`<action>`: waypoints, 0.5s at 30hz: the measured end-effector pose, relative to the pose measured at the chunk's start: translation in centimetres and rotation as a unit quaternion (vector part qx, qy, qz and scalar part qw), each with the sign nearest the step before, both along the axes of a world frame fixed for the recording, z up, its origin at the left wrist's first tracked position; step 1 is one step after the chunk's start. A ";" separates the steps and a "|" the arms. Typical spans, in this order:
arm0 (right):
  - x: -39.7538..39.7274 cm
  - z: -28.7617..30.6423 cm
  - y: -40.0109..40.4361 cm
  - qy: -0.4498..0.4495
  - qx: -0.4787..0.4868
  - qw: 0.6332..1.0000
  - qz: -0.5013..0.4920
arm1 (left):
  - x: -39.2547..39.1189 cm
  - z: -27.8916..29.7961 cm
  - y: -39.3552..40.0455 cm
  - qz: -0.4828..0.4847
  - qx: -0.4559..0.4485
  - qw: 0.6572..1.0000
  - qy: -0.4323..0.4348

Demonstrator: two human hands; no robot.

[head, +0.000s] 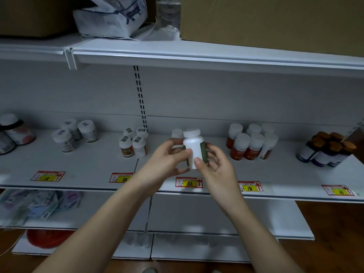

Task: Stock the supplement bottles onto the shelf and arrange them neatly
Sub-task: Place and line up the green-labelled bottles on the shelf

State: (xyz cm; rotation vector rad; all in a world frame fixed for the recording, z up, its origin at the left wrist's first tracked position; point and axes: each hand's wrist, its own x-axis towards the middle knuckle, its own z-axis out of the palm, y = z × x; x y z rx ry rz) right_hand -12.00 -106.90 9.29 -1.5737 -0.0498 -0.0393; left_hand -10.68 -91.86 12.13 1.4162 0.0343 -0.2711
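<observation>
Two bare forearms reach up; left hand and right hand both pinch a white bottle upright, blank back facing the viewer, probably to turn its green label outward. It hovers above the shelf, before a lone matching bottle; red-labelled bottles crowd the right.

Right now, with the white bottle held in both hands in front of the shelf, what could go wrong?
1. The white bottle is only pinched by the fingertips of the left hand and right hand; it may slip.
2. Another white-capped bottle stands just behind it; setting down could knock it over.
3. The label faces sideways, so it might end up turned away from the front above the 168 price tag.
</observation>
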 end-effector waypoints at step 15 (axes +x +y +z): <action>0.6 0.2 0.2 -0.014 -0.074 0.997 -0.018 | 0.6 0.1 0.0 0.010 -0.071 0.997 0.004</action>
